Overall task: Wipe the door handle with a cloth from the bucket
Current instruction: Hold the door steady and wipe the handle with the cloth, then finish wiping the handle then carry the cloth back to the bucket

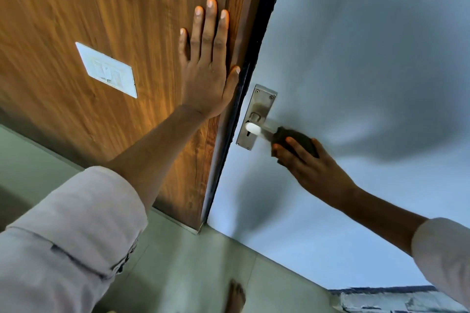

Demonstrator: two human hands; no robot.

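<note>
A metal door handle (262,129) with a white-tipped end sticks out from a steel backplate (256,109) on the pale grey door (356,58). My right hand (305,162) holds a dark cloth (295,138) wrapped around the lever's outer part, covering it. My left hand (208,66) lies flat, fingers spread, on the brown wooden panel (114,7) just left of the door's dark edge. The bucket is not in view.
A white switch plate (106,70) is set into the wooden panel at the left. Pale floor tiles (183,262) lie below, with a bare foot (235,297) near the bottom edge. A grey stone threshold (394,300) shows at the bottom right.
</note>
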